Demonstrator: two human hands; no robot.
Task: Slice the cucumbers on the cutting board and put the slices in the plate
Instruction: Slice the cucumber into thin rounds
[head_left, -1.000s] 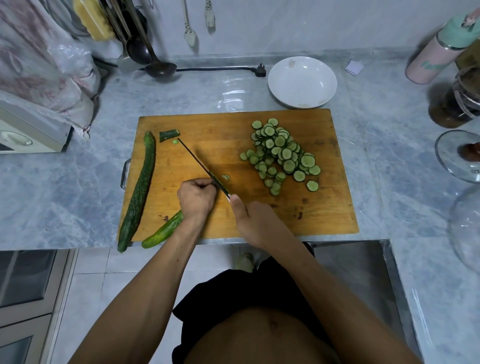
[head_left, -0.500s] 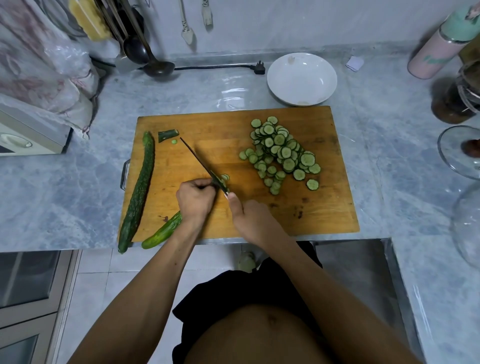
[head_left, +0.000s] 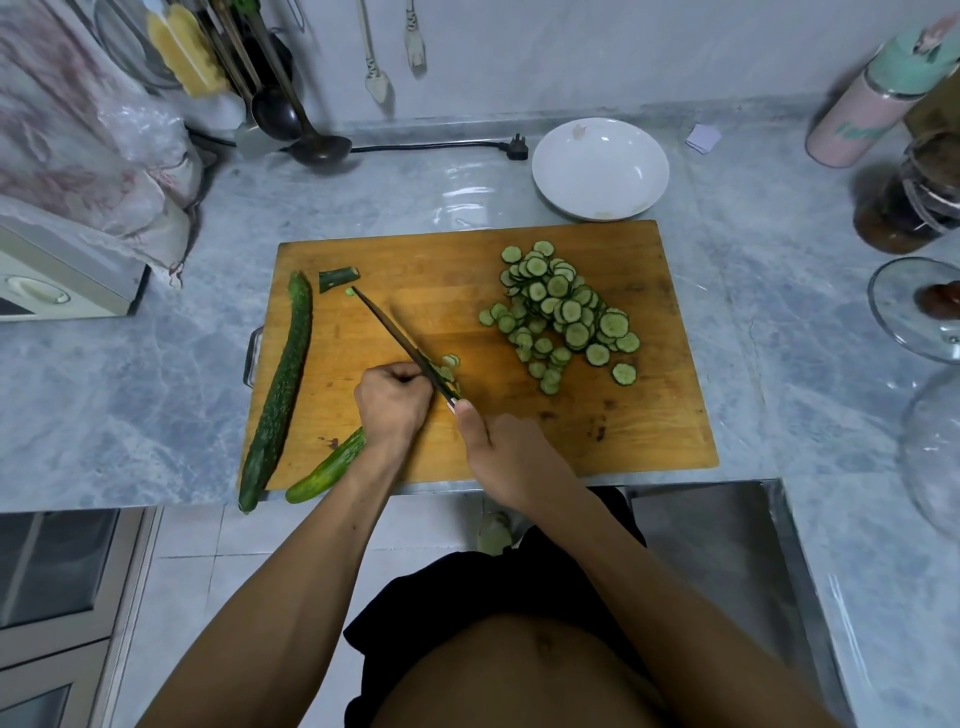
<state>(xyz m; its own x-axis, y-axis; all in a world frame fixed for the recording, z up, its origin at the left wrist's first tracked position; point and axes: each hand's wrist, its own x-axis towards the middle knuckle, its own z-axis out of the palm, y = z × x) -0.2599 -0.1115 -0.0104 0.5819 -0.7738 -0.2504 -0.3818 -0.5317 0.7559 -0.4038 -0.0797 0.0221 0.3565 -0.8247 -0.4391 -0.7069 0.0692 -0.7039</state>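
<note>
My left hand (head_left: 393, 402) grips a cucumber (head_left: 326, 472) on the wooden cutting board (head_left: 649, 426); the cucumber's tail sticks out past the board's near edge. My right hand (head_left: 506, 452) holds a knife (head_left: 402, 345) whose blade runs up and left beside my left knuckles. A few fresh slices (head_left: 450, 364) lie by the blade. A heap of cucumber slices (head_left: 561, 312) covers the board's right half. A whole dark cucumber (head_left: 280, 389) lies along the left edge, with a cut end piece (head_left: 337, 277) near the top. The white plate (head_left: 600, 167) stands behind the board and holds no slices.
A ladle (head_left: 298, 130) and a black plug with cord (head_left: 518, 147) lie at the back. A pink and green bottle (head_left: 872, 98), a dark jar (head_left: 906, 202) and glass lids (head_left: 914, 306) stand on the right. A white appliance (head_left: 57, 280) sits on the left.
The knife has worked slightly along the cucumber and a few more slices lie by the blade. My hands stay in nearly the same place.
</note>
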